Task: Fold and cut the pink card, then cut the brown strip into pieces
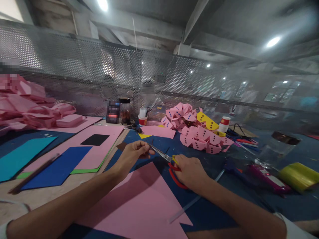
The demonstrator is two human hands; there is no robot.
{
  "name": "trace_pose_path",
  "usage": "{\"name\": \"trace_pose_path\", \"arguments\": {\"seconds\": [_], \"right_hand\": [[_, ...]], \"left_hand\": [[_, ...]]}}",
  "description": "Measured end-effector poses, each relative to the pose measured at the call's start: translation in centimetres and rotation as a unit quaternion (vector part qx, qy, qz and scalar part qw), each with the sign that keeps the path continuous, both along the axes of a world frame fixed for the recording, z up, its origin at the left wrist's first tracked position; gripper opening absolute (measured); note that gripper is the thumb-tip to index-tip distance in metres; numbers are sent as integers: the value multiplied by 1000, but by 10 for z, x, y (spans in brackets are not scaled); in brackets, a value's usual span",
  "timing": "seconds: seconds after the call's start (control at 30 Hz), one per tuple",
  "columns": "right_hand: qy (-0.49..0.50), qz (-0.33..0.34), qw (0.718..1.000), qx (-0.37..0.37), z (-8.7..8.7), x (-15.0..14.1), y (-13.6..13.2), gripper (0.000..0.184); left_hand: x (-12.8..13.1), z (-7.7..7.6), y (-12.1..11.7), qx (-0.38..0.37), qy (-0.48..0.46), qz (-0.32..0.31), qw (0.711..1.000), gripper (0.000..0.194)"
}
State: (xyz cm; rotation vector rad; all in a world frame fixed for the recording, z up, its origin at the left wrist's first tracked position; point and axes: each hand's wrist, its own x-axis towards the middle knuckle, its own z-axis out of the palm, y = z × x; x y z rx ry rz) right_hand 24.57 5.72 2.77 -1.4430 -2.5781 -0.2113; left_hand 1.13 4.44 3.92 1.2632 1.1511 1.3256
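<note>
My right hand [190, 169] grips a pair of scissors [163, 154] by red and yellow handles, with the blades pointing left. The blade tips reach the fingers of my left hand [137, 151], which are pinched together. Whatever is between those fingers is too small or hidden to name. Below both hands lies a large pink sheet [139, 205] with pointed corners, partly covered by my left forearm. A translucent glue stick [184, 210] rests across its right edge and runs under my right forearm.
Pink cut pieces with dark dots [199, 137] are heaped ahead, near a paper cup [224, 123]. Blue card [59, 169], teal card [25, 157] and a pencil [35, 174] lie left. A clear jar [276, 151], a magenta tool [270, 179] and a yellow roll [299, 176] are right.
</note>
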Motion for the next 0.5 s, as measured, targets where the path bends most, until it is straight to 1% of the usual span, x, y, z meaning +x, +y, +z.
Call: {"name": "trace_pose_path", "arguments": {"seconds": [0.23,0.37,0.5], "right_hand": [[30,-1,998,-57,8,1,4,23],[66,6,996,-56,6,3,9,18],[62,7,996,-55,6,4,8,21]], "left_hand": [[1,7,-3,-16,-4,19,1000,28],[0,8,-2,-22,-20,25,999,30],[1,8,-3,-27,-2,32,999,31]]}}
